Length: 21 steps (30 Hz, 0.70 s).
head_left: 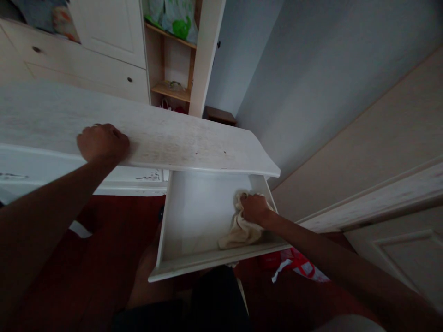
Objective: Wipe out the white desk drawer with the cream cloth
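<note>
My right hand (255, 208) grips a bunched cream cloth (238, 233) inside a pulled-out white drawer (194, 212), by its right side. Part of the cloth hangs down to the drawer's front corner. On the white tabletop (166, 133), near its front edge, rests my left hand (103, 142), closed in a fist with nothing seen in it. The tabletop is scuffed, with brownish worn patches and two small dark marks. Below it, the drawer stands open toward my lap.
Behind the table stands a white cabinet (104, 27) with an open door (211, 55) and shelves holding plastic bags (180, 23). A grey wall (294, 92) rises at the right. On the dark red floor (86, 276), a red and white bag (304, 265) lies beneath my right forearm.
</note>
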Each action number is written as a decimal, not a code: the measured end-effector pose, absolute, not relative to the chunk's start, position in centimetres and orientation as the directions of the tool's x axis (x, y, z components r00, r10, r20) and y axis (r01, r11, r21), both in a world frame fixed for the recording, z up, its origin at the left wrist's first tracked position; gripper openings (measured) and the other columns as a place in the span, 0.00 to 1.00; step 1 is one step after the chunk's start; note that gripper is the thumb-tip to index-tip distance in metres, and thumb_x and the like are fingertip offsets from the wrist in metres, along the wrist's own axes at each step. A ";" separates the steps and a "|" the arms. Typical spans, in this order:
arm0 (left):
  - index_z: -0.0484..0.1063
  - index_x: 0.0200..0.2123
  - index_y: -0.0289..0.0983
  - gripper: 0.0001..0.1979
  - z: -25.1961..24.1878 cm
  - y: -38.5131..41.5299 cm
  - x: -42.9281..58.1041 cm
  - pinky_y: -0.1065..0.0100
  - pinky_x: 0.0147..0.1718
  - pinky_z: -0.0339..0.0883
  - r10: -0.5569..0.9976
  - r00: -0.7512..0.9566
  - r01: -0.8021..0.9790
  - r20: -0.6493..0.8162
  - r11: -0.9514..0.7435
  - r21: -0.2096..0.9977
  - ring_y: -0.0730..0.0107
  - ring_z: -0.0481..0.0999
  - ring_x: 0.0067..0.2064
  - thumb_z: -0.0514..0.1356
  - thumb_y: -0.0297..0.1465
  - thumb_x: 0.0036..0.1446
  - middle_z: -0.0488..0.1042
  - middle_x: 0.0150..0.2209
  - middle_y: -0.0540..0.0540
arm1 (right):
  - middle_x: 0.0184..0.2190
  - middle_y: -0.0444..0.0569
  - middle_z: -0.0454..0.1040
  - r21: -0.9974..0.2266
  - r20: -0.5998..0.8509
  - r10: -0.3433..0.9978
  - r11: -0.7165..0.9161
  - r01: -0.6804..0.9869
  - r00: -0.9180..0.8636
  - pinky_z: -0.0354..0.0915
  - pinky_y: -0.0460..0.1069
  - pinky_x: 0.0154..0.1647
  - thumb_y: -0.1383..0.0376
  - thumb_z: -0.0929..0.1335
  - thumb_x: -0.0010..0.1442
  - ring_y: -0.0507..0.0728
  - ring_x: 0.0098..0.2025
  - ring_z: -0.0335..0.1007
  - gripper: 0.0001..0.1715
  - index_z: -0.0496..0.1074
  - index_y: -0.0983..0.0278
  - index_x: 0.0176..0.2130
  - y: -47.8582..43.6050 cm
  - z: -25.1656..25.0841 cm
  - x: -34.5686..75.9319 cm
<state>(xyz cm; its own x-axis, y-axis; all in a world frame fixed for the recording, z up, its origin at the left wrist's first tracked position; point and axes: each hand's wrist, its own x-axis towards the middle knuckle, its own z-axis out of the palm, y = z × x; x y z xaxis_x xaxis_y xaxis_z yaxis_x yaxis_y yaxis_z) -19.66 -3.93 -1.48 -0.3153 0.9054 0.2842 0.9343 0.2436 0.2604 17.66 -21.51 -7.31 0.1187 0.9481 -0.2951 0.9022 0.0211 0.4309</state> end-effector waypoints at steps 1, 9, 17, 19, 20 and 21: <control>0.74 0.57 0.20 0.28 -1.5 -4.0 -19.6 0.45 0.53 0.70 0.904 -0.317 0.933 0.285 0.244 0.265 0.40 0.74 0.57 0.45 0.29 0.63 0.75 0.54 0.22 | 0.50 0.70 0.80 0.414 -0.322 0.944 0.079 0.907 0.065 0.72 0.60 0.49 0.64 0.67 0.62 0.71 0.53 0.79 0.32 0.68 0.74 0.63 -22.6 -7.3 18.1; 0.74 0.58 0.20 0.28 -0.9 -4.6 -19.3 0.47 0.53 0.69 0.907 -0.327 0.925 0.266 0.249 0.288 0.40 0.74 0.56 0.45 0.30 0.64 0.75 0.55 0.22 | 0.48 0.57 0.83 0.225 -0.490 0.871 0.169 0.960 -0.038 0.69 0.55 0.46 0.62 0.67 0.61 0.67 0.51 0.80 0.24 0.75 0.59 0.56 -25.1 -6.3 20.2; 0.74 0.56 0.20 0.27 -2.0 -3.7 -19.9 0.47 0.54 0.68 0.897 -0.316 0.921 0.309 0.212 0.327 0.40 0.73 0.57 0.46 0.29 0.64 0.75 0.55 0.22 | 0.41 0.49 0.83 -0.374 -0.420 0.849 0.162 0.913 -0.322 0.68 0.49 0.43 0.68 0.67 0.56 0.58 0.41 0.78 0.19 0.79 0.62 0.47 -24.4 -7.7 19.8; 0.75 0.56 0.20 0.26 -2.2 -3.6 -20.1 0.46 0.54 0.67 0.894 -0.314 0.917 0.319 0.199 0.346 0.41 0.73 0.57 0.47 0.29 0.65 0.75 0.55 0.22 | 0.43 0.50 0.82 -0.557 -0.313 0.856 0.186 0.809 -0.412 0.69 0.50 0.45 0.69 0.66 0.56 0.57 0.42 0.77 0.20 0.78 0.64 0.48 -24.3 -8.9 18.5; 0.75 0.56 0.20 0.26 -2.3 -3.6 -20.1 0.46 0.54 0.67 0.892 -0.315 0.915 0.324 0.195 0.354 0.41 0.73 0.57 0.47 0.29 0.65 0.75 0.55 0.22 | 0.45 0.51 0.82 -0.629 -0.250 0.858 0.209 0.749 -0.449 0.70 0.50 0.47 0.69 0.66 0.57 0.57 0.43 0.77 0.20 0.77 0.64 0.49 -24.2 -9.5 17.5; 0.75 0.56 0.20 0.25 -2.4 -3.5 -20.2 0.46 0.54 0.67 0.892 -0.310 0.915 0.328 0.186 0.359 0.42 0.73 0.57 0.48 0.29 0.65 0.75 0.54 0.22 | 0.46 0.51 0.81 -0.683 -0.185 0.860 0.236 0.691 -0.476 0.70 0.51 0.49 0.68 0.66 0.59 0.58 0.45 0.77 0.20 0.77 0.64 0.50 -24.1 -10.0 16.4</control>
